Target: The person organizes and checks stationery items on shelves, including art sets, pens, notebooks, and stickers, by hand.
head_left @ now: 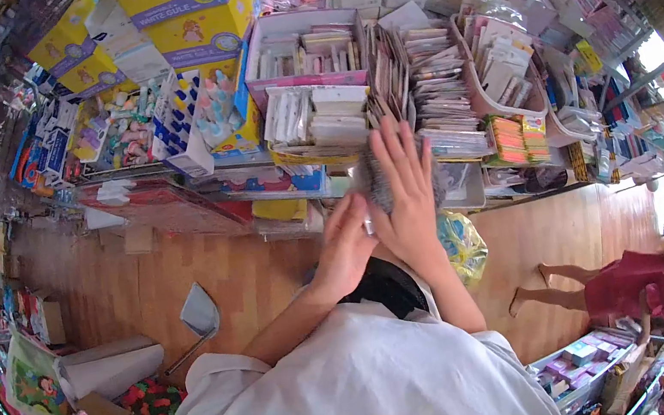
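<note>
A grey, fluffy duster (374, 187) is upright in front of me, at the edge of the goods table. My left hand (345, 246) is closed at its lower end, where a small pale bit of what looks like a handle shows. Its fingertips are partly hidden behind my right hand. My right hand (405, 183) is open, fingers stretched out and lying flat against or just over the duster's fluff, covering much of it. Packs of paper goods (440, 95) stand in rows just beyond the fingers.
Pink bin (504, 89), pen boxes (189, 130) and yellow cartons (190, 21) crowd the table. A dustpan (199, 309) lies on the wooden floor at left; a yellow plastic bag (464, 247) is by my right arm. Another person (644, 288) in red bends over shelves at right.
</note>
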`<state>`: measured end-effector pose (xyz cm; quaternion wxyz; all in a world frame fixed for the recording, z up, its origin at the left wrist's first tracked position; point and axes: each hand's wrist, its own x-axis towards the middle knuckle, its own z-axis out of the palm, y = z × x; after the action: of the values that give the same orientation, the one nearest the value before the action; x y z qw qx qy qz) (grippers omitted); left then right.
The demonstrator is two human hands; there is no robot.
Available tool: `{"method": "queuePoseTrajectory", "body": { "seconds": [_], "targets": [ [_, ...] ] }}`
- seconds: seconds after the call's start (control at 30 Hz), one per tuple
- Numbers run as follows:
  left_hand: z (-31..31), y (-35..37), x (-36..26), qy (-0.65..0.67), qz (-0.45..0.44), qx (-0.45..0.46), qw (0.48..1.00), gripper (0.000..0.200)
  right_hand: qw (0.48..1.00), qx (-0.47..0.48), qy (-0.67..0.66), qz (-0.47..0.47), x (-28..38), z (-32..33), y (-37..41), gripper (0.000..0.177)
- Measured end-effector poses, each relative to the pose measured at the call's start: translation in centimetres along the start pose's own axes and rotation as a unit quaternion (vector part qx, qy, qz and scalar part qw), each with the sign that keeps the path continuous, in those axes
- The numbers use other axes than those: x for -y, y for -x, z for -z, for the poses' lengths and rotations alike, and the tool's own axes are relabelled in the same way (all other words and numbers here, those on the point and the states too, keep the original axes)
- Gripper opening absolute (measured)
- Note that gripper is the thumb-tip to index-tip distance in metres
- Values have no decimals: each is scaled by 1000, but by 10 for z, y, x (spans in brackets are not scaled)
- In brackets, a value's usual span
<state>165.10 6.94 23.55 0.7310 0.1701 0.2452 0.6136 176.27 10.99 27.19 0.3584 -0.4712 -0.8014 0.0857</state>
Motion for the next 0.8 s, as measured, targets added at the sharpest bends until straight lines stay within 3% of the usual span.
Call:
{"method": "queuePoseTrajectory", "body": {
  "seconds": [0.1,0.23,0.3,0.33,0.4,0.43,0.47,0.5,0.53,0.57,0.6,0.63,0.67,0.73,0.8],
  "targets": [
    [5,0,-7,3,-25,11,1000,42,993,43,-67,82,9,-1,8,80],
    [5,-6,-24,-14,-26,-1,1000,44,992,80,-62,81,3,-3,42,80],
    [-4,-5,-26,-2,-52,3,999,45,996,33,-79,-11,-16,2,49,80],
    [-7,-3,-27,-3,-51,2,999,45,995,-8,-85,-44,-19,12,47,71],
    [-11,2,-27,-92,-80,-9,993,47,904,-40,-338,-260,-7,35,48,51],
    [-6,4,-22,-162,-126,5,979,44,903,-45,-338,-259,-4,38,50,51],
    [-8,5,-23,-164,-125,10,978,44,824,-80,-458,-324,-2,40,52,45],
    [-12,6,-26,-363,-220,89,901,41,723,-112,-567,-379,-1,41,54,45],
    [-16,7,-30,-539,-304,161,769,40,722,-117,-567,-379,-5,39,58,45],
    [-17,2,-36,-628,-292,232,684,41,599,-101,-706,-364,-11,36,64,46],
    [-18,-2,-35,-627,-291,234,684,41,456,-80,-820,-337,-13,34,67,47],
    [-20,-4,-32,-670,-284,287,623,42,437,-115,-806,-383,-8,36,60,43],
    [-21,-6,-29,-706,-276,338,557,43,438,-117,-805,-383,-13,33,64,43],
    [-10,-9,-27,-684,-266,347,584,42,580,-100,-668,-454,-20,27,65,38],
    [-1,-8,-29,-584,-306,262,705,60,564,-121,-671,-467,-18,28,66,38]
  ]
}}
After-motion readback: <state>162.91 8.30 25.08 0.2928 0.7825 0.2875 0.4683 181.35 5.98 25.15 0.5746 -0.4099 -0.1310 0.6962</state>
